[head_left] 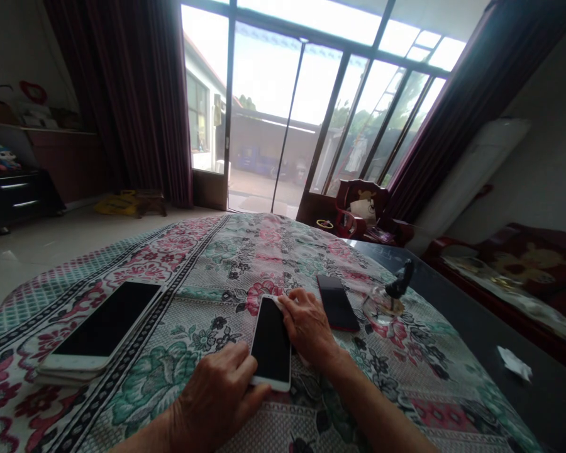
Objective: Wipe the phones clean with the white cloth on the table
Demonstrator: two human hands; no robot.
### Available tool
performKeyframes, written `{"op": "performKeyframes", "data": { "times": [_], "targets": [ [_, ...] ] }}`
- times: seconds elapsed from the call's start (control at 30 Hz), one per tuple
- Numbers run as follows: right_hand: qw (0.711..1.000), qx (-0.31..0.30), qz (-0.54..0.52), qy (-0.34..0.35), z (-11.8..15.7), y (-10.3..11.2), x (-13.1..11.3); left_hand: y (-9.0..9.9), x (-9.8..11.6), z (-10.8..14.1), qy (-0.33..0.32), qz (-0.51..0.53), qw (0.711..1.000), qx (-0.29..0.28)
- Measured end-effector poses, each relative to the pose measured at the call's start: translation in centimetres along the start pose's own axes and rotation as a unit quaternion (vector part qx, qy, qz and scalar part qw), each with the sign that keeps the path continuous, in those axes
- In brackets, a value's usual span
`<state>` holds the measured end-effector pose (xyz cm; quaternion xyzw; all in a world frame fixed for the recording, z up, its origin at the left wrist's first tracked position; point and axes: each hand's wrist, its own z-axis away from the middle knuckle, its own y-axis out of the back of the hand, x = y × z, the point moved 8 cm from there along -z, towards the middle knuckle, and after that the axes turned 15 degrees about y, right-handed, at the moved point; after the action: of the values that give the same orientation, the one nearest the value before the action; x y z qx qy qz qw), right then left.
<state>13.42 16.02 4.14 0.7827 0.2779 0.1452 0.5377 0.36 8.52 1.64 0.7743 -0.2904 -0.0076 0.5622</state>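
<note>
A white smartphone (270, 343) with a dark screen lies on the patterned tablecloth (170, 371) in front of me. My left hand (219, 387) grips its lower left edge, thumb along the bottom. Over its upper right corner, the bent fingers of my right hand (309, 321) press down on a small white tissue (278, 301), mostly hidden beneath them. Just right of that hand lies a dark phone with a red edge (338, 303). To the left, another white phone (106, 324) rests face up on top of a stack of flat white devices.
A clear glass jar (382, 305) with a black top stands at the right of the cloth. Crumpled white paper (514, 363) lies on the dark surface (476, 333) beyond. Carved red wooden seats (363, 207), purple curtains (136, 94) and glass doors (283, 126) surround the table.
</note>
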Motion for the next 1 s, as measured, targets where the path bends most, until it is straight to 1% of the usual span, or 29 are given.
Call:
{"op": "performKeyframes", "data": {
  "times": [0.1,0.27,0.4,0.47,0.57,0.67,0.73,0.83,0.93,1.0],
  "targets": [
    [1.000,-0.009,0.003,0.000,0.0,-0.1,-0.1,0.0,-1.0,-0.4,0.049,-0.020,0.998,-0.020],
    [1.000,-0.022,-0.001,0.013,-0.4,-0.3,-0.4,-0.4,-1.0,-0.5,0.061,-0.034,0.994,-0.083],
    [0.999,-0.021,-0.027,0.042,-0.7,-0.4,-1.7,-0.4,-0.8,-0.6,0.080,-0.034,0.990,-0.112],
    [0.996,-0.022,-0.047,0.066,-0.5,-0.5,-2.9,-0.2,-0.8,-0.6,0.080,-0.040,0.990,-0.106],
    [0.991,-0.027,-0.082,0.100,0.0,-0.7,-4.8,0.1,-0.6,-0.6,0.055,-0.046,0.995,-0.072],
    [0.987,-0.030,-0.107,0.118,0.5,-0.8,-5.6,0.4,-0.5,-0.6,0.030,-0.046,0.998,-0.040],
    [0.988,-0.024,-0.104,0.110,0.4,-0.7,-5.2,0.3,-0.6,-0.6,0.027,-0.049,0.998,-0.034],
    [0.994,-0.014,-0.075,0.075,-0.2,-0.5,-3.5,0.2,-0.6,-0.8,0.031,-0.056,0.997,-0.038],
    [0.998,-0.020,-0.046,0.045,-0.9,-0.6,-2.1,0.1,-0.5,-0.8,0.033,-0.057,0.997,-0.050],
    [0.998,-0.027,-0.038,0.043,-1.2,-0.7,-1.8,0.0,-0.4,-0.8,0.035,-0.056,0.996,-0.056]
  ]
}}
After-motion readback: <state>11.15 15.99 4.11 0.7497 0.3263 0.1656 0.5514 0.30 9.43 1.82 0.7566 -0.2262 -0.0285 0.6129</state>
